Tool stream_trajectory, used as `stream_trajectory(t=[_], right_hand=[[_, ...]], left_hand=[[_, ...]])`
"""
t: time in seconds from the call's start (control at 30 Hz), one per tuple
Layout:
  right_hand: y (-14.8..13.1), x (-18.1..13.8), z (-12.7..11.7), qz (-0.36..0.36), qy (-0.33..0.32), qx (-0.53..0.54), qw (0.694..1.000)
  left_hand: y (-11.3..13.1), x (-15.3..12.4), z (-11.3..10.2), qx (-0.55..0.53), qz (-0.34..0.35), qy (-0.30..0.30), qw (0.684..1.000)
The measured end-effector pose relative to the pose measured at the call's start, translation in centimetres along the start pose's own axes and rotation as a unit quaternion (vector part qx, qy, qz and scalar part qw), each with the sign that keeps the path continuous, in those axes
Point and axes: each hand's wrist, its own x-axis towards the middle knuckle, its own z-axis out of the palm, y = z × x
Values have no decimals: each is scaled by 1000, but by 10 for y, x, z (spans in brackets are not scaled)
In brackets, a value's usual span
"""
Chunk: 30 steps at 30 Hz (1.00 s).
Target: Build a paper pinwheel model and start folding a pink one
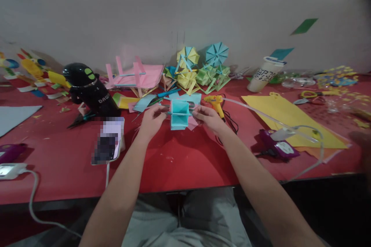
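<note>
A small light blue paper box [179, 121], split by a crosswise divider, is held up between both hands over the front part of the table. Thin greyish-blue strips or rods stick out from its sides. At the box's left side, my left hand [151, 121] is closed, pinching the end of such a strip. My right hand [210, 119] pinches the opposite end in the same way. Just behind the box lie light blue paper pieces [195, 98]. A yellow glue gun [215, 102] rests beyond my right hand. What the fingertips press on is partly hidden.
A phone [111, 139] leans on a white block left of my left arm, near a black bottle [92, 90]. Paper umbrellas [188, 79] and a pink paper table [142, 77] stand behind. Rightward are yellow sheets [278, 115], a purple power strip [278, 146] and a paper cup [265, 75].
</note>
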Motion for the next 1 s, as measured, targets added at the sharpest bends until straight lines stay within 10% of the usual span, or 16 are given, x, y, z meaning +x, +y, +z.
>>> stream_trajectory(t=[1.0], right_hand=[[-10, -4, 11, -4, 40, -25, 999]], left_hand=[[2, -3, 0, -7, 13, -48, 999]])
